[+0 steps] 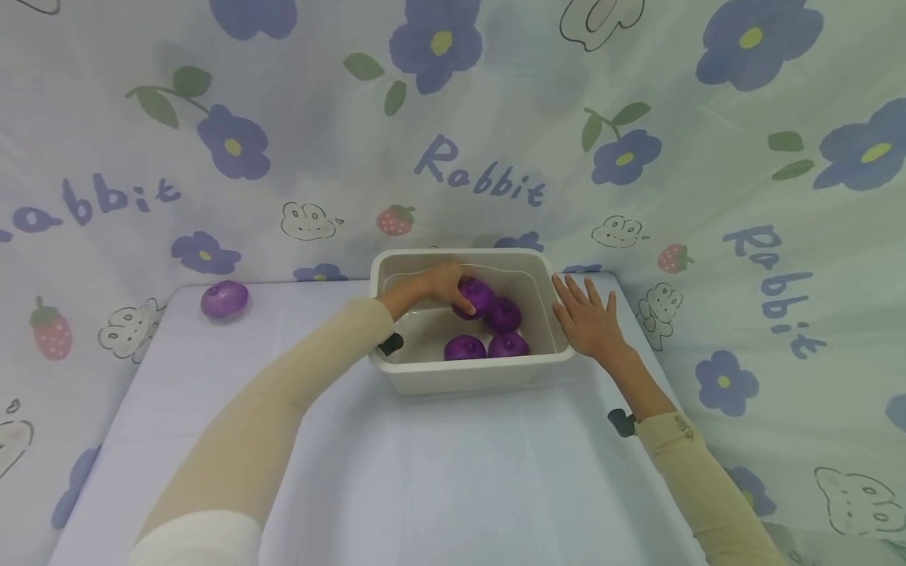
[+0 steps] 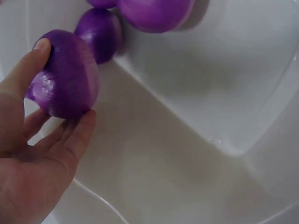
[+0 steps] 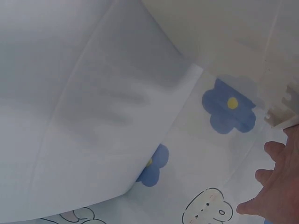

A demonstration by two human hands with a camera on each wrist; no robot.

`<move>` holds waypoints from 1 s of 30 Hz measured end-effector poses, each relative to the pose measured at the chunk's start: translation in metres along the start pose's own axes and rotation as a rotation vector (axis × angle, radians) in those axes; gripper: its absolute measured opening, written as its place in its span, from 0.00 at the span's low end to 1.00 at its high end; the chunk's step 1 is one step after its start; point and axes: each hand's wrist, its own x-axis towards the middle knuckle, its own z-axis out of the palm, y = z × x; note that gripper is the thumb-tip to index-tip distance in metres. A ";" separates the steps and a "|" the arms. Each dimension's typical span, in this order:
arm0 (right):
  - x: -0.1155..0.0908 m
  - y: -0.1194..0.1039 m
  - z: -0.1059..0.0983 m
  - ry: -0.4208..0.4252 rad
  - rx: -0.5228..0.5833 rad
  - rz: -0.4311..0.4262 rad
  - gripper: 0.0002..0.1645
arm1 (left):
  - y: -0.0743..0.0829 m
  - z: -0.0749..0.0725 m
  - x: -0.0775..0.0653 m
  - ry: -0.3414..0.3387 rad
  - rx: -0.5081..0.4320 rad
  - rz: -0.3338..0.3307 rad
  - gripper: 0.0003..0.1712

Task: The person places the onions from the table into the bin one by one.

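My left hand (image 1: pixel 444 284) reaches into a white plastic bin (image 1: pixel 467 381) and holds a purple onion (image 2: pixel 72 77) between thumb and fingers, high in the bin beside its back wall. Another onion (image 1: pixel 503 315) sits right beside the held one, and two more, a left one (image 1: pixel 463 347) and a right one (image 1: pixel 508 344), lie near the front wall. My right hand (image 1: pixel 591 324) is spread with straight fingers, its fingertips at the bin's right rim. In the right wrist view only part of that hand (image 3: pixel 280 182) shows, at the right edge.
A single purple onion (image 1: pixel 225 300) lies on the white-covered table (image 1: pixel 453 472) at its far left corner. Behind the table and at its sides hangs a cloth (image 1: pixel 318 141) printed with flowers and rabbits. The bin stands at the table's back edge.
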 end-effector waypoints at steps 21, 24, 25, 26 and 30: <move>0.001 0.000 0.001 -0.010 -0.010 0.008 0.37 | -0.014 0.017 0.001 -0.146 0.067 -0.092 0.43; 0.001 0.000 0.001 -0.005 -0.009 0.010 0.36 | -0.016 0.020 0.001 -0.156 0.015 -0.128 0.45; 0.002 0.001 0.002 -0.004 -0.008 0.011 0.36 | -0.016 0.021 0.001 -0.157 -0.009 -0.140 0.46; 0.002 0.001 0.002 -0.003 -0.009 0.011 0.36 | -0.016 0.022 0.002 -0.159 -0.028 -0.155 0.46; 0.002 0.002 0.002 0.002 -0.005 0.008 0.37 | -0.017 0.025 0.003 -0.170 -0.076 -0.188 0.47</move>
